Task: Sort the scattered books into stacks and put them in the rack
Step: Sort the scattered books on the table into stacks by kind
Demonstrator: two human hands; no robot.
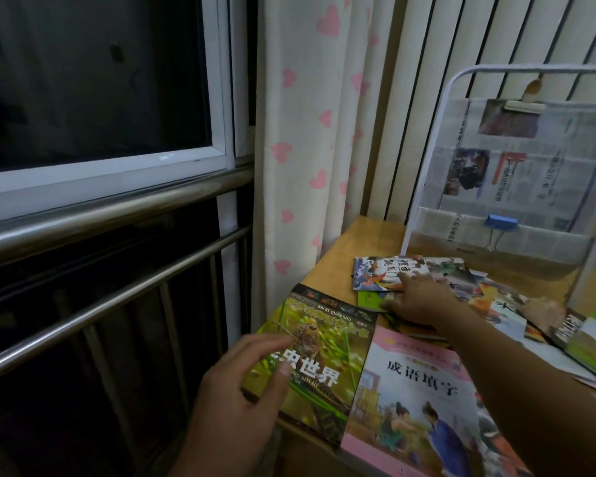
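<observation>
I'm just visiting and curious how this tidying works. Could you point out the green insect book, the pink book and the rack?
green insect book [327,342], head view, middle of its cover.
pink book [417,383], head view, upper cover near the title.
rack [427,160], head view, white left frame bar.

Dim, soft blur, wide-angle edge warp

Books scattered flat, white rack upright behind

books on table, rack behind, window left
</observation>
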